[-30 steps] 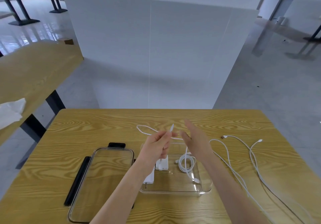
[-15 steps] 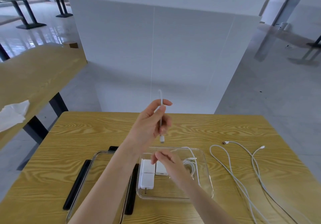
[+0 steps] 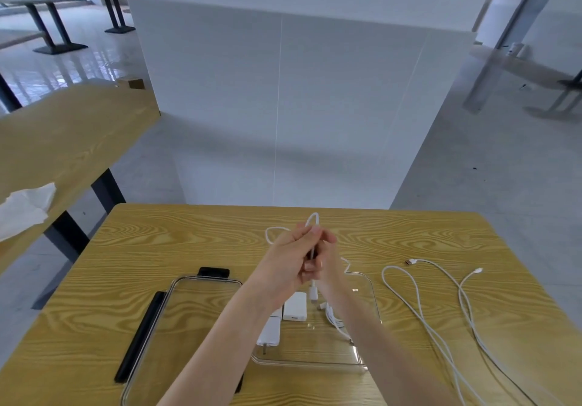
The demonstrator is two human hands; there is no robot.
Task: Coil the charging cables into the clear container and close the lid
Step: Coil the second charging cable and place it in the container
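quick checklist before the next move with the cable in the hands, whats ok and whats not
1. Cable held: the left hand and right hand both grip the white cable, a loop sticking up above them. Ok.
2. Coil finished: a strand trails from the hands to the table and a plug hangs below. Not ok.
3. Clear container open, directly under the hands. Ok.
4. Room inside: chargers on its left, a coiled cable in the middle, bare floor on the right. Ok.
5. Other cables: two loose cables lie uncoiled to the right. Not ok.
6. Lid lies left of the container, off. Ok for now.
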